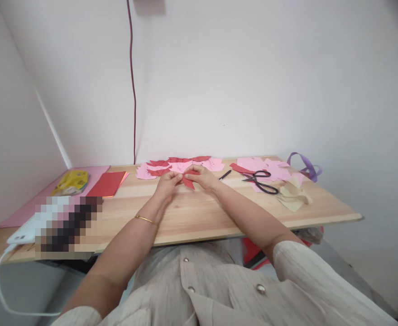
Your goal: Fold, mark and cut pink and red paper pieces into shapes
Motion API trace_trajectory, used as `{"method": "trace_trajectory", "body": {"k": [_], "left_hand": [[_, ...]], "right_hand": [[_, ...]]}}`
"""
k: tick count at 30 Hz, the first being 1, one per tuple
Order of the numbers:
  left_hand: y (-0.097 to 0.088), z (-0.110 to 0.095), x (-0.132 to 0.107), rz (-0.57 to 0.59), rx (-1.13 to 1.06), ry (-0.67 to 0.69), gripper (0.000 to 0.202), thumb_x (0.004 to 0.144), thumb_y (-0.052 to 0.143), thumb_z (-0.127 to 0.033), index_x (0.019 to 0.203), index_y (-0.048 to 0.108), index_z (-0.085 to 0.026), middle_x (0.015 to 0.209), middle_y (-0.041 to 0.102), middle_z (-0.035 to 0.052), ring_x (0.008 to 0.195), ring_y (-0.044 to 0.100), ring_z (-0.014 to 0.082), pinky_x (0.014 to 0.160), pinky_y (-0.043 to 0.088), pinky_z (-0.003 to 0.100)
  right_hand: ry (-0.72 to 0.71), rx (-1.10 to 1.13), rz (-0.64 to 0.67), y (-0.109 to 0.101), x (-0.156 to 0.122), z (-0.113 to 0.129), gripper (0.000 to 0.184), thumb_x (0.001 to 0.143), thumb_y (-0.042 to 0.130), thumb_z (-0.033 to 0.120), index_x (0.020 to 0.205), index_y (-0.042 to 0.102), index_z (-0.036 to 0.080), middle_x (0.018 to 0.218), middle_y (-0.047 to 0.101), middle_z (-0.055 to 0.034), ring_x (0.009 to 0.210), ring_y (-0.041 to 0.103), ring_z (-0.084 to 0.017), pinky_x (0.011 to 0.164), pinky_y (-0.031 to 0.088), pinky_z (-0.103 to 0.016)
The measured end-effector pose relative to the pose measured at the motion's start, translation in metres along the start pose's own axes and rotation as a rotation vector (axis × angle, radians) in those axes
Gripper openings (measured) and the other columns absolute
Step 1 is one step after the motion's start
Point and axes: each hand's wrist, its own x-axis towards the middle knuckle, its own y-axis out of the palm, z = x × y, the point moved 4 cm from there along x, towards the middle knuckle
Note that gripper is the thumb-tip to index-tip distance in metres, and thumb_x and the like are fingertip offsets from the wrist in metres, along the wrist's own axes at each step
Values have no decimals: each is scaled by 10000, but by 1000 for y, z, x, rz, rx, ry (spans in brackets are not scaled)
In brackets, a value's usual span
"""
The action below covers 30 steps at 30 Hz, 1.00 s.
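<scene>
Between my two hands, just above the wooden table (185, 213), is a small piece of red paper (189, 183). My left hand (169, 183) pinches its left edge with thumb and fingertips. On the other side, my right hand (201, 177) has its thumb and fingers closed on the same paper, covering part of it. Behind the hands lie pink paper cutouts (215, 164) and red paper cutouts (180, 160) with notched edges, in overlapping rows. A black pen or knife (225, 175) rests right of my right hand.
Black-handled scissors (261, 182) lie at right among pink scraps (277, 172), beside crumpled tan paper (294, 195) and a purple ribbon (306, 166). At left are a red paper stack (107, 184), a yellow packet (70, 182) and a white device with a cable (25, 231). A wall stands behind.
</scene>
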Motion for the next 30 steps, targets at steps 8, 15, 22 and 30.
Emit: {"method": "trace_trajectory", "body": {"k": [8, 15, 22, 30], "left_hand": [[4, 5, -3, 57, -130, -114, 273, 610, 782, -325, 744, 644, -132, 720, 680, 54, 704, 640, 154, 793, 487, 327], [1, 5, -2, -12, -89, -111, 197, 613, 729, -282, 690, 613, -144, 684, 668, 35, 670, 634, 147, 702, 490, 288], [-1, 3, 0, -75, -52, -86, 130, 584, 681, -217, 600, 575, -144, 607, 629, 16, 591, 591, 127, 637, 476, 268], [2, 5, -1, -33, -168, -164, 55, 576, 637, -171, 615, 606, -149, 648, 663, 41, 601, 605, 156, 644, 494, 309]], "right_hand": [[-51, 18, -82, -2, 2, -4, 272, 656, 720, 370, 857, 663, 196, 896, 640, -17, 846, 574, -146, 827, 455, -308], [-116, -35, 25, -1, 4, -1, 207, 683, 709, 305, 856, 687, 194, 904, 660, -19, 888, 593, -149, 889, 445, -318], [-80, 33, 109, 2, 3, 0, 226, 665, 738, 313, 861, 710, 203, 929, 670, -28, 901, 609, -154, 886, 466, -318], [-152, -85, 211, -3, 3, 10, 188, 695, 709, 305, 849, 730, 200, 929, 678, -40, 904, 614, -162, 880, 471, -325]]}}
